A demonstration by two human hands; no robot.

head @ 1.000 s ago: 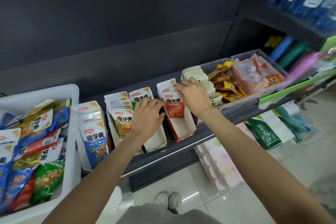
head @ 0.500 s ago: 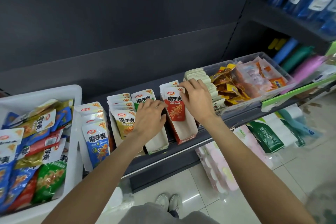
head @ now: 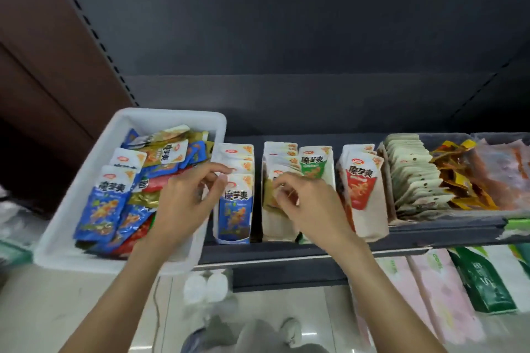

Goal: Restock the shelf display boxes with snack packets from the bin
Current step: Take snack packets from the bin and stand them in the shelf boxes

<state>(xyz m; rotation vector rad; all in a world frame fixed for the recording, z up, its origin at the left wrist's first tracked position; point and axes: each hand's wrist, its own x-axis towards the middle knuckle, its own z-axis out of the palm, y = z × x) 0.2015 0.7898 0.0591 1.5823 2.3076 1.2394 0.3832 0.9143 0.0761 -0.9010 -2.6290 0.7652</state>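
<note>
At six o'clock, nearest to the camera, grey trousers and a pale shoe (head: 291,329) show above the glossy floor (head: 86,309). From there two bare forearms go up toward the shelf (head: 286,251). The left hand (head: 183,203) is at about nine o'clock from the middle of the view, over the right wall of the white bin (head: 86,258), and its fingers (head: 220,172) are pinched together at the top edge of the blue packets (head: 235,203) in the first display box; I cannot tell if they really clamp a packet or only touch it. The right hand (head: 312,203) is near the middle, over the second display box (head: 275,226), with the fingers curled together on the tops of the yellow packets (head: 269,195); the grip itself is hidden by the knuckles. Just beside it, at three o'clock, a green packet (head: 314,165) stands upright, then a box with red packets (head: 360,180). Farther at three o'clock a clear tray (head: 447,213) holds a row of pale packets (head: 413,175) and loose orange ones (head: 470,178). The bin, at nine to ten o'clock, is full of mixed blue, gold, red and green snack packets (head: 106,200) lying in disorder. Under the shelf, at four o'clock, pink and green packages (head: 447,295) lean. Behind all, at twelve o'clock, is the dark back panel (head: 286,37).
</note>
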